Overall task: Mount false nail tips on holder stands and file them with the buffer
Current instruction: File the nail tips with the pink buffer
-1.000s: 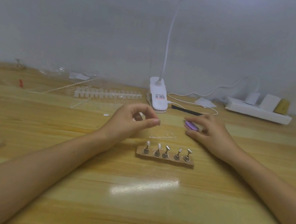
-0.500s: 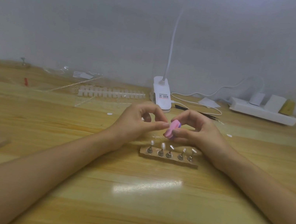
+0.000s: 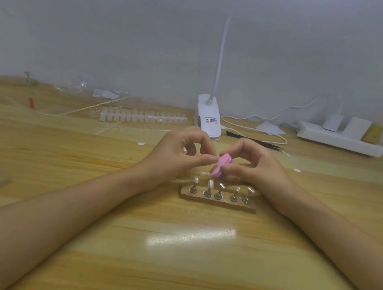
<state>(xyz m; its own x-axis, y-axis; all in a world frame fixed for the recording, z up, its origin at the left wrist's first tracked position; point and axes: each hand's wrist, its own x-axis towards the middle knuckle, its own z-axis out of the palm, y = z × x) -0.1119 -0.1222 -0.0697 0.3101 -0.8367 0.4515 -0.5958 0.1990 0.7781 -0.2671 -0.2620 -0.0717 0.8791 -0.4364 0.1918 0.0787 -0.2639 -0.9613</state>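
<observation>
Two sets of fingers meet just behind the stand row.

- Right hand (image 3: 256, 171): fingers (image 3: 230, 169) curled round a pink buffer (image 3: 222, 164), thumb on its near face and forefinger arched over the top. A purple edge shows at the upper end.
- Left hand (image 3: 174, 154): fingers (image 3: 204, 160) curled, forefinger tip touching the buffer's left face, thumb bent above it. Whether a loose nail tip is pinched there cannot be told.
- Buffer, long axis: tilted, with the lower end down-left toward the stands and the upper end up-right and away.
- Holder stands (image 3: 219, 194): five metal pegs in a line on a brown base strip (image 3: 251, 206), running left to right across the bench (image 3: 180, 256). They sit directly below the fingers and on the near side.
- Mounted nail tips (image 3: 210, 183): a pale tip seems to sit on each peg; the second and third from the left lie closest under the buffer's lower end.
- Judgement: the right hand, which carries the buffer, needs only a short drop toward the viewer to reach a tip.
- Beyond: clip lamp (image 3: 207, 122), strip of spare nail tips (image 3: 142, 117), power strip (image 3: 336, 142).
</observation>
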